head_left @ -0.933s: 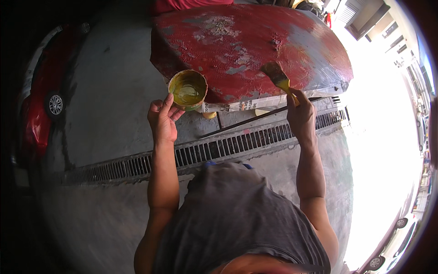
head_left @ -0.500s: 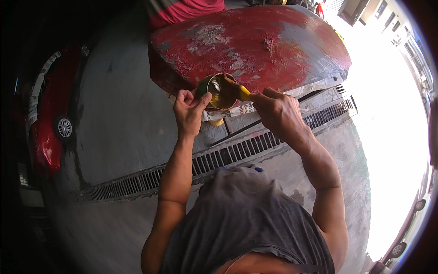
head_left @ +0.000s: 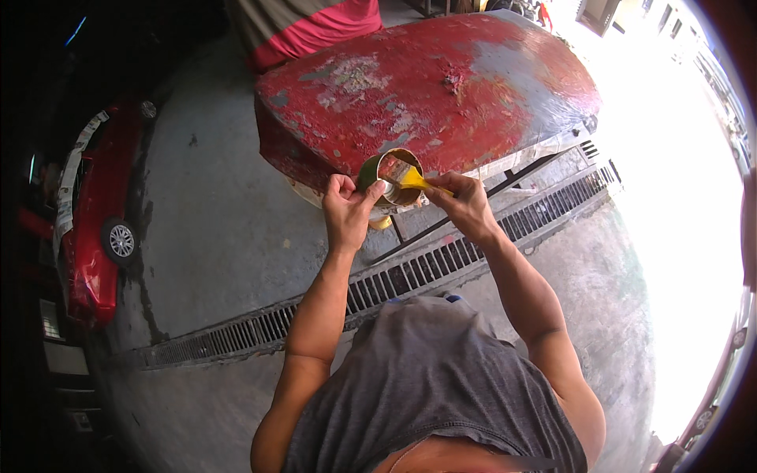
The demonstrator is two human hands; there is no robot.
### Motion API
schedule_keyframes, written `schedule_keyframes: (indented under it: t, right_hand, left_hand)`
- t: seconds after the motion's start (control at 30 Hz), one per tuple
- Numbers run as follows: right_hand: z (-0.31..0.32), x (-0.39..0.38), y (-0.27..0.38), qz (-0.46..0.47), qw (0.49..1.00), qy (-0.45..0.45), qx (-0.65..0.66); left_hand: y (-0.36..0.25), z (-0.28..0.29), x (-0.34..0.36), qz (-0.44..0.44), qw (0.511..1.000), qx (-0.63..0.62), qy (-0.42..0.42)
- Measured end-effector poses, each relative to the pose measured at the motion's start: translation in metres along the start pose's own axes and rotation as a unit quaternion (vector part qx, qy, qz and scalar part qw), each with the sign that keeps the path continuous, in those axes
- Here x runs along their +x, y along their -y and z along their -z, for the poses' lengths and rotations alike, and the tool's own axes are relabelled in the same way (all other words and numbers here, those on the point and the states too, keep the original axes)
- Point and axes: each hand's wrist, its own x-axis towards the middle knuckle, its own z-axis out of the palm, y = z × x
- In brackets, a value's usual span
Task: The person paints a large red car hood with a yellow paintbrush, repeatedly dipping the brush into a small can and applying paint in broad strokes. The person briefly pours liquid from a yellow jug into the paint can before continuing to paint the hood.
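Note:
My left hand (head_left: 347, 214) is closed round the side of a small open can (head_left: 367, 172), thumb at its rim. The can is tilted, so its mouth faces me. Between the fingers and thumb of my right hand (head_left: 467, 208) is the yellow handle of a paintbrush (head_left: 415, 180). Its bristles are inside the can. Both hands are at the near edge of a red car panel (head_left: 441, 87). That panel's paint is wrinkled and peeling, with grey patches and a pale rough spot.
Under the panel are a stand's dark bars (head_left: 426, 237) and a pale yellow roll (head_left: 381, 223). A drain grate (head_left: 331, 303) crosses the floor. At left stands a red car (head_left: 98, 229) with masked windows. Red and grey cloth (head_left: 315, 31) is at the far side.
The brush has gone from the can's right rim to deeper inside its mouth. My right hand has turned and come nearer the can. The view has shifted slightly.

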Motion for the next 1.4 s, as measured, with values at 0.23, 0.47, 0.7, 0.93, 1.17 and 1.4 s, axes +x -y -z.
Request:
schedule_keyframes:
  t: [0.23,0.47,0.7,0.93,1.17,1.4]
  right_hand:
    - [0.012,-0.004,-0.003,-0.035,0.992,-0.014,0.12]
    - [0.029,0.04,0.002,0.109,0.983,-0.073,-0.132]
    - [-0.002,0.056,0.007,0.287,0.831,0.051,-0.474]
    - [0.022,0.034,0.022,0.27,0.779,0.071,-0.561]
    - [-0.04,0.065,0.002,0.287,0.803,0.062,-0.518]
    - [-0.034,0.05,0.03,0.232,0.802,0.06,-0.547]
  left_hand:
    - [-0.017,0.023,0.005,0.057,0.992,-0.016,-0.112]
    - [-0.022,0.081,0.004,0.024,0.966,0.009,-0.256]
    - [-0.033,0.117,-0.018,0.027,0.941,-0.046,-0.334]
    - [-0.047,0.145,-0.063,0.023,0.916,-0.068,-0.395]
    - [-0.036,0.152,-0.066,0.039,0.916,-0.088,-0.389]
    - [-0.042,0.155,-0.066,0.021,0.913,-0.095,-0.396]
